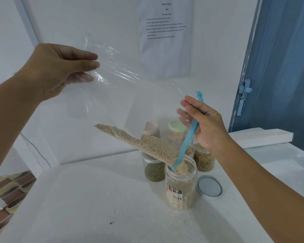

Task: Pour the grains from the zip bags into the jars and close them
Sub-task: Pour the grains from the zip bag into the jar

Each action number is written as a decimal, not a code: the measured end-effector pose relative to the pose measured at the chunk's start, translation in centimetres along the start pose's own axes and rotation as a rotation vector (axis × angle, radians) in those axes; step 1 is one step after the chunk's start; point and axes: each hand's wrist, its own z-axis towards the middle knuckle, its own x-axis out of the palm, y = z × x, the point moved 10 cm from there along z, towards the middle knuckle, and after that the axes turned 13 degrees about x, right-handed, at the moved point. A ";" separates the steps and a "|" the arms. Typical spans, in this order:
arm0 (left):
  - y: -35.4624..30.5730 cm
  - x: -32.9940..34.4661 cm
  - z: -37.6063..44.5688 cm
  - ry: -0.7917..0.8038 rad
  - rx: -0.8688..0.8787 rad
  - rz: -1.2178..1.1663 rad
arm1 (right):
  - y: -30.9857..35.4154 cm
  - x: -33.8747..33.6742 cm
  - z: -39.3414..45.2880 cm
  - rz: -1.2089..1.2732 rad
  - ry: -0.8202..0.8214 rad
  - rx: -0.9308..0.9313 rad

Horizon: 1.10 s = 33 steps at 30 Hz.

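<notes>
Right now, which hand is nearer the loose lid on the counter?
Right. The right hand holds the bag's blue zip strip above the lid; the left hand holds the bag's far corner, high and away to the left.

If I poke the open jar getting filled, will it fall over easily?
Probably not: the open jar looks mostly full of grains, so it is likely bottom-heavy. It stands upright on the flat table. Still, it is tall and looks like light plastic, so a hard poke might slide it.
</notes>
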 end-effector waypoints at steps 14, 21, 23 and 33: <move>0.5 0.5 -0.1 0.026 -0.019 -0.021 | -0.1 -0.7 0.3 -0.031 -0.016 -0.004; 0.5 0.4 -0.1 0.009 -0.019 -0.021 | -0.1 -0.4 0.4 -0.022 -0.012 -0.007; 0.5 0.3 -0.1 0.010 -0.020 -0.018 | -0.1 -0.5 0.5 -0.018 -0.012 -0.007; 0.8 0.6 0.0 0.009 -0.023 -0.020 | -0.3 -0.5 0.7 -0.013 -0.019 -0.003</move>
